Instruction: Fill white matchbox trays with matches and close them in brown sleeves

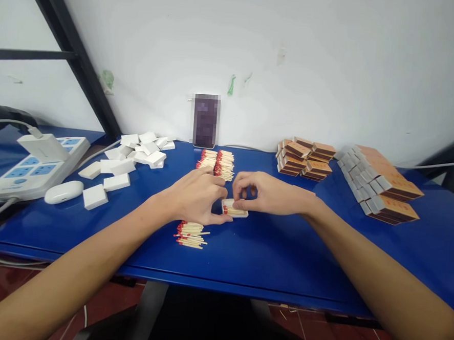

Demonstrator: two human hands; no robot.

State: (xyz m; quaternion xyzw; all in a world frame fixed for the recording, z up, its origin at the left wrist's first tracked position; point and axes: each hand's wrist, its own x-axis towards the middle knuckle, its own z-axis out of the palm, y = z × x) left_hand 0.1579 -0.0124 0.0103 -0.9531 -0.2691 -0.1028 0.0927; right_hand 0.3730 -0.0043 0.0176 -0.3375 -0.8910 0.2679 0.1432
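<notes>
A small white matchbox tray [240, 215] lies on the blue table with red-tipped matches [232, 210] inside it. My left hand [200, 195] grips the tray's left end between thumb and fingers. From the right, my right hand [262, 192] reaches over the tray, its fingers curled and its fingertips pinched at the matches; the exact contact is partly hidden. Beyond my left hand are two bundles of loose matches [224, 164]. Nearer the front edge, another pile of matches [192, 235] lies just below my left wrist.
White tray pieces [115, 167] are heaped at left, near a white earbud case [64, 192] and a power strip [38, 168] with a charger. Stacked orange matchboxes [304, 157] and a larger stack [388, 180] stand right. A phone [206, 122] leans against the wall.
</notes>
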